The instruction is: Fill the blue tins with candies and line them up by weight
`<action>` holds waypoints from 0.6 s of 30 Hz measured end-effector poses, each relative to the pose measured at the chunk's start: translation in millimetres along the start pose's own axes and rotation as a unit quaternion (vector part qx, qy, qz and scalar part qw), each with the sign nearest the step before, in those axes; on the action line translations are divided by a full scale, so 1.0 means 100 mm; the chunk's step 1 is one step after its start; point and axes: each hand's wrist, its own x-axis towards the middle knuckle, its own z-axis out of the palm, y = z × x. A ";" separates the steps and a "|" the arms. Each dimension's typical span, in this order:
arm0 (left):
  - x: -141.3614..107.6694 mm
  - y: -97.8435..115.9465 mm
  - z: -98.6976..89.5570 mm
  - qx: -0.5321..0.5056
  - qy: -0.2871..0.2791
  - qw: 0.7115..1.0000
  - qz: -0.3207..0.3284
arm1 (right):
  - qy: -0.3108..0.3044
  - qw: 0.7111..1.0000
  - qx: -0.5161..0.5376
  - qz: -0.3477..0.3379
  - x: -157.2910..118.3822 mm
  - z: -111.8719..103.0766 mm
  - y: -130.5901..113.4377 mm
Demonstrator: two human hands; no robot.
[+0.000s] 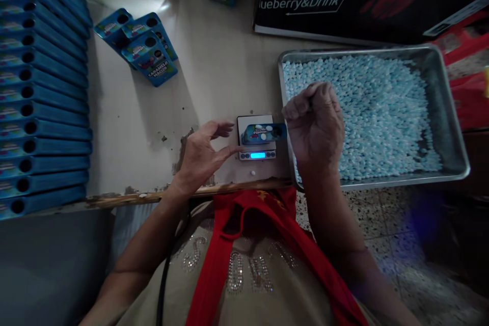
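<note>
From where I stand, the blue carton (252, 134) lies across the small scale (257, 155), a few pale candies over its printed face, its dark end turned toward the right hand (317, 117). That hand hangs near the left edge of the metal tray (454, 112), its grip curled together; I can't tell whether anything is inside. The left hand (202, 153) waits on the other side, thumb and fingers apart, nothing between them, the thumb so close to the scale that I can't say if it touches. The scale sits near the table's (214, 61) front edge, lit readout facing the person, presumably for easy reading. The tray of pale blue candies (382, 112) stands to the right, likely for short reaches, while the stacked cartons (49, 97) keep to the far left, perhaps leaving the middle free for handling.
</note>
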 end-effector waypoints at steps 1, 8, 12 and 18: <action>0.01 0.02 0.00 0.000 0.004 1.000 0.004 | -0.012 1.000 -0.005 0.007 0.00 -0.02 0.01; 0.23 0.32 0.11 0.108 0.042 0.988 0.102 | 0.003 0.998 0.068 0.016 0.04 -0.17 0.02; 0.31 0.40 0.19 0.164 0.025 0.979 0.121 | 0.006 0.998 0.058 0.031 0.10 -0.46 0.09; 0.42 0.44 0.32 0.178 0.017 0.971 0.161 | 0.029 0.996 0.073 0.043 0.02 -0.69 0.15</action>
